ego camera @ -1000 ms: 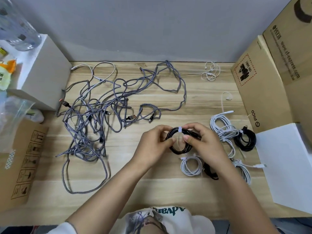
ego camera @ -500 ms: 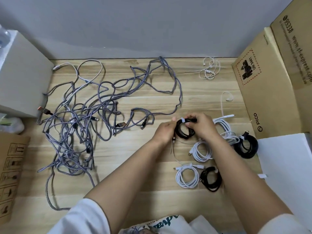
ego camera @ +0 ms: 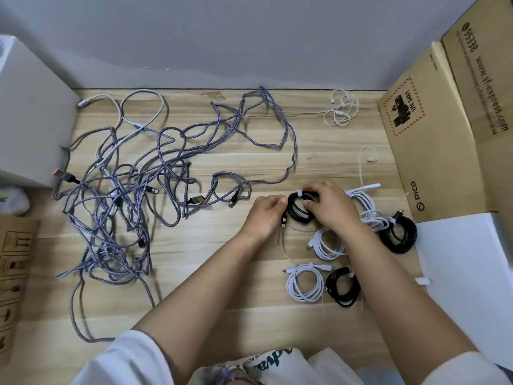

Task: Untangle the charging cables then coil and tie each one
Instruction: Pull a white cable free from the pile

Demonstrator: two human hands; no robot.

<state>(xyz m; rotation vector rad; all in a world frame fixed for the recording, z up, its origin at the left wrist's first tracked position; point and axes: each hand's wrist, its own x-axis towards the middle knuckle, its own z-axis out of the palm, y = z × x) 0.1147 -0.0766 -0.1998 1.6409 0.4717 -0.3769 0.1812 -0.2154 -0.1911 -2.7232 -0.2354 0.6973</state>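
A small black cable coil with a white tie at its top lies low over the wooden table, right of centre. My left hand pinches its left side. My right hand grips its right side and top. A big tangle of grey braided cables covers the left half of the table. Finished coils lie nearby: a white coil under my right wrist, a white coil and a black coil nearer me, a larger black coil at the right.
Loose white cable lies behind my right hand, and thin white ties sit at the back. Cardboard boxes and a white box close off the right. A white box stands at the left.
Both hands carried the black coil away from me and lowered it toward the table beside the white cables. The view shifted right.
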